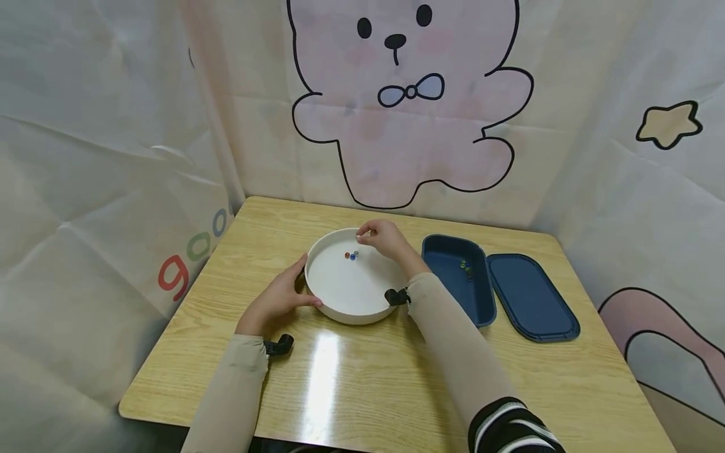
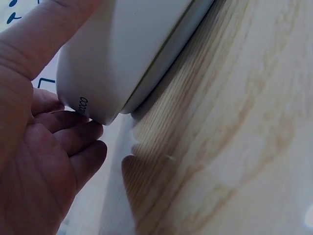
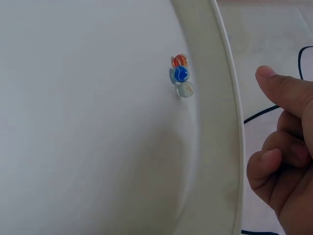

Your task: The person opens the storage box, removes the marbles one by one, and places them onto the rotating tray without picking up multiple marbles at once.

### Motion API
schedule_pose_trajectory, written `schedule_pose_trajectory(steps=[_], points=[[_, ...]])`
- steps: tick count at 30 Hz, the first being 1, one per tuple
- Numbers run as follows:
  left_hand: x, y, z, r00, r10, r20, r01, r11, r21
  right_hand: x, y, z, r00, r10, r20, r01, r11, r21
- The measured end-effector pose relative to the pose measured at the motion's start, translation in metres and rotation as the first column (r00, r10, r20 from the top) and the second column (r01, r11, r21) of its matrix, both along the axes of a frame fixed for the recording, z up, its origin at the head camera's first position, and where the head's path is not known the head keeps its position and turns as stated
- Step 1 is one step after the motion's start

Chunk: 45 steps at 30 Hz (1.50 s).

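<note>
A round white tray [image 1: 362,277] stands on the table. My left hand [image 1: 281,296] grips its left side, the thumb at the near wall and the other fingers farther back; in the left wrist view those fingers [image 2: 80,142] curl against the outer wall. Inside the tray, close to its far wall, a red-orange marble [image 3: 180,60], a blue marble [image 3: 181,74] and a clear whitish marble [image 3: 186,89] lie in a row. Over the far rim hovers my right hand [image 1: 385,239], its thumb extended and several fingers curled, with nothing seen in them; its index finger is hidden in the right wrist view.
Right of the tray sits a dark blue rectangular box [image 1: 447,248] with several greenish marbles [image 1: 466,268] inside. Its matching blue lid [image 1: 532,296] lies flat beside it. A printed cloth [image 1: 396,126] hangs behind the table [image 1: 362,377].
</note>
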<state>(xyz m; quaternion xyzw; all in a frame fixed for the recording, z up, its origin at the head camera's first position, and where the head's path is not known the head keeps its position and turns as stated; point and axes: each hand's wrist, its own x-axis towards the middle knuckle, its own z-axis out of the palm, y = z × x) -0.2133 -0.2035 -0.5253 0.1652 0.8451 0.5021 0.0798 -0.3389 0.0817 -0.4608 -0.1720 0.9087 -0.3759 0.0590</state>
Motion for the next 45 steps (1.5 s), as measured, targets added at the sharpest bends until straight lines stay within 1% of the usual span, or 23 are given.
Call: schedule_pose_trajectory(steps=[5, 7, 12, 18, 22, 27, 30, 33, 37, 40, 43, 45], points=[[0.001, 0.0, 0.0, 1.0, 0.008, 0.01, -0.008, 1.0, -0.004, -0.003, -0.005, -0.004, 1.0, 0.003, 0.019, -0.003, 1.0, -0.014], [0.001, -0.001, 0.0, 1.0, 0.012, 0.007, -0.012, 1.0, -0.001, -0.006, -0.008, -0.006, 1.0, 0.016, 0.019, -0.016, 1.0, -0.01], [0.001, 0.0, 0.0, 1.0, 0.01, 0.004, -0.01, 1.0, 0.001, -0.014, -0.015, -0.014, 0.998, 0.056, 0.013, -0.056, 0.997, 0.044], [0.0, 0.001, 0.0, 1.0, 0.016, 0.009, -0.016, 1.0, -0.012, -0.017, -0.019, -0.016, 0.999, 0.037, 0.04, -0.04, 0.997, 0.065], [0.0, 0.0, 0.001, 1.0, 0.011, -0.004, -0.011, 1.0, -0.008, -0.017, -0.02, -0.013, 0.999, 0.026, 0.041, -0.029, 0.997, 0.074], [0.0, 0.0, 0.002, 1.0, 0.005, 0.002, -0.005, 1.0, 0.003, -0.014, -0.019, 0.001, 1.0, 0.006, 0.015, -0.007, 0.997, 0.075], [-0.001, 0.0, 0.001, 1.0, 0.001, 0.008, -0.001, 1.0, 0.025, -0.013, -0.013, 0.012, 1.0, 0.016, -0.019, -0.014, 0.997, 0.073], [-0.005, 0.003, 0.003, 1.0, -0.009, -0.003, 0.01, 0.999, 0.03, -0.012, 0.002, 0.027, 0.999, 0.018, -0.05, -0.016, 0.999, 0.048], [-0.006, 0.006, 0.001, 1.0, -0.002, -0.012, 0.002, 1.0, 0.014, -0.006, 0.029, 0.042, 0.998, -0.012, -0.065, 0.011, 1.0, -0.012], [-0.002, 0.006, 0.0, 1.0, 0.015, 0.006, -0.015, 1.0, 0.002, 0.002, 0.048, 0.05, 0.997, -0.034, -0.072, 0.032, 0.999, -0.033], [0.002, 0.005, -0.001, 0.999, 0.026, 0.028, -0.026, 1.0, -0.011, 0.012, 0.065, 0.057, 0.996, -0.041, -0.08, 0.039, 0.999, -0.022], [0.004, 0.003, 0.0, 0.999, 0.024, 0.024, -0.024, 0.999, -0.028, 0.018, 0.075, 0.061, 0.995, -0.049, -0.089, 0.048, 0.999, -0.01]])
